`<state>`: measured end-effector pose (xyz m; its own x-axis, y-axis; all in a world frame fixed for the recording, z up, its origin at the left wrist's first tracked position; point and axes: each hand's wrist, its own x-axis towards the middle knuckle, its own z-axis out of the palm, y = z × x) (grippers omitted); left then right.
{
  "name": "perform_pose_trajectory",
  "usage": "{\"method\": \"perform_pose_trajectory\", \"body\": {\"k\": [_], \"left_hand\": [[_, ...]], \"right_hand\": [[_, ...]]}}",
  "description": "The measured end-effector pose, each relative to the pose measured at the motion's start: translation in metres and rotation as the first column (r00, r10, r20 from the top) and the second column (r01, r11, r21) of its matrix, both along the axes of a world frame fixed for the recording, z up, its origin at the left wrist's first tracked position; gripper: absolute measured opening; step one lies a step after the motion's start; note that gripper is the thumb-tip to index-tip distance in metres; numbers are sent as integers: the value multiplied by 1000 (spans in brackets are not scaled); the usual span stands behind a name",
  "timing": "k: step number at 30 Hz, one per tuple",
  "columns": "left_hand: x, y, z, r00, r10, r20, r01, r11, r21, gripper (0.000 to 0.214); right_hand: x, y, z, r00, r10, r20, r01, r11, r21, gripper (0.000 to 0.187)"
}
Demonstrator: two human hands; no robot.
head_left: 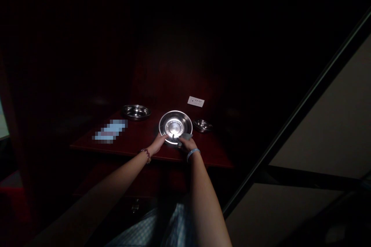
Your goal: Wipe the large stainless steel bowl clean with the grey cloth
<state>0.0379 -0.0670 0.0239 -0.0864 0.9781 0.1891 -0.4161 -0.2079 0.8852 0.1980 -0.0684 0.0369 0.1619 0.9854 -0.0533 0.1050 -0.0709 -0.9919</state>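
A shiny round steel plate (pixel 175 125) lies on a dark red wooden table (pixel 136 139), lit in the middle of a dark room. My left hand (pixel 159 143) grips the plate's near left rim. My right hand (pixel 187 143) is closed on a grey cloth (pixel 185 137), which it presses against the plate's near right rim. A bead bracelet is on my left wrist and a light blue band on my right wrist.
A steel bowl (pixel 136 111) stands at the back left and a smaller steel bowl (pixel 202 125) to the right of the plate. A white switch plate (pixel 196 101) is on the wall behind. A blurred light object (pixel 110 131) lies at the table's left.
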Motion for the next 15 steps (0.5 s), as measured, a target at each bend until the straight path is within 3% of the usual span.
{"method": "perform_pose_trajectory", "body": {"k": [6, 15], "left_hand": [[-1, -2, 1, 1000, -10, -9, 10, 1000, 1, 55], [1, -1, 0, 1000, 13, 28, -12, 999, -30, 53]], "right_hand": [[0, -5, 6, 999, -51, 20, 52, 997, -63, 13], [-3, -3, 9, 985, -96, 146, 101, 994, -31, 20]]}}
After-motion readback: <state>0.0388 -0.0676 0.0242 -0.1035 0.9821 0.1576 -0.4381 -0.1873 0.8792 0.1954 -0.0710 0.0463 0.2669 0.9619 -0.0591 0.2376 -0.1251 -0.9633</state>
